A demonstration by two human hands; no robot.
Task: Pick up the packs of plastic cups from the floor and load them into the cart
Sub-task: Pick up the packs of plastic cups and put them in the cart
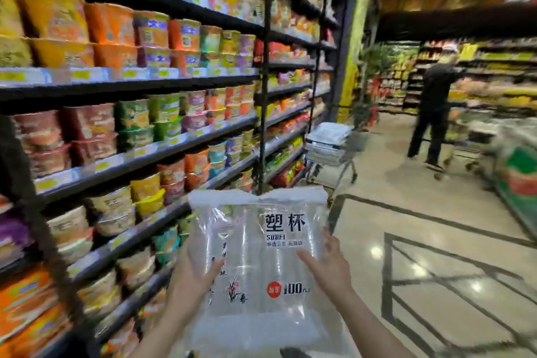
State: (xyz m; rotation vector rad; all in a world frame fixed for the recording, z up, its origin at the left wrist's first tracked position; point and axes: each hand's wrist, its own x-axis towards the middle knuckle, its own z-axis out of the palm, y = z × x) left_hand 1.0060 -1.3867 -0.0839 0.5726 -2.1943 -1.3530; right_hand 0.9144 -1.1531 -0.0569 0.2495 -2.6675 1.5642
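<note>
The pack of cups (258, 256) was clear, glossy plastic film, creased at its top seal. The floor (436, 256) was smooth polished tile throwing back lamp glare. The cart (345, 151) looked like bare wire metal, though blur left that uncertain.

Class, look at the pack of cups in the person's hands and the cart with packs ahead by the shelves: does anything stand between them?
Nothing visible does. Both hands hold the pack of cups, and only bare floor lies between it and the cart.
</note>
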